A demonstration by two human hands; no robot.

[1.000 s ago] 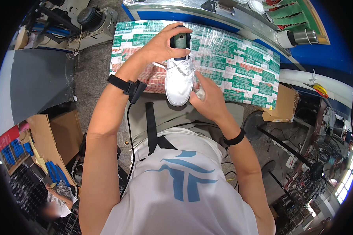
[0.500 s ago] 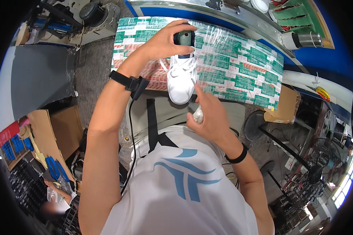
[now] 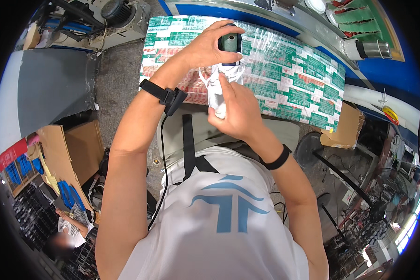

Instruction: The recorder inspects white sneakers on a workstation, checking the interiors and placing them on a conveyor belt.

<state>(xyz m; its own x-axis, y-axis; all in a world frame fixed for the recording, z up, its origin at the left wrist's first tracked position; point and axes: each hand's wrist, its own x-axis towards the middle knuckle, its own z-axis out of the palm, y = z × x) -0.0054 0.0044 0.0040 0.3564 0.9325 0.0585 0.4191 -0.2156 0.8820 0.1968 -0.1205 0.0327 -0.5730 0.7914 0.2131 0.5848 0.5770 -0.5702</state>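
Observation:
A white lace-up shoe (image 3: pixel 213 94) sits on the wrapped bench top (image 3: pixel 289 79), its toe pointing toward me. A green shoe last (image 3: pixel 229 43) fills its dark-lined opening. My left hand (image 3: pixel 205 50) is closed round the heel end, thumb on the near side and fingers on the far side. My right hand (image 3: pixel 241 109) lies over the front of the shoe, hiding much of the toe. Its index finger reaches out to the laces (image 3: pixel 233 72). Near the thumb, a crumpled white wad (image 3: pixel 220 112) shows in the right hand; its material is unclear.
A metal rail (image 3: pixel 308 35) runs behind the bench, with a metal cylinder (image 3: pixel 377 49) at its right. Cardboard (image 3: pixel 81 154) stands at left, and a cardboard box (image 3: pixel 345 126) at right. A motor (image 3: pixel 118 12) sits far left. Another person (image 3: pixel 72 226) is at lower left.
My right hand has moved left and up from beside the toe to over the shoe's front, its index finger now at the laces. My left hand keeps its grip on the heel.

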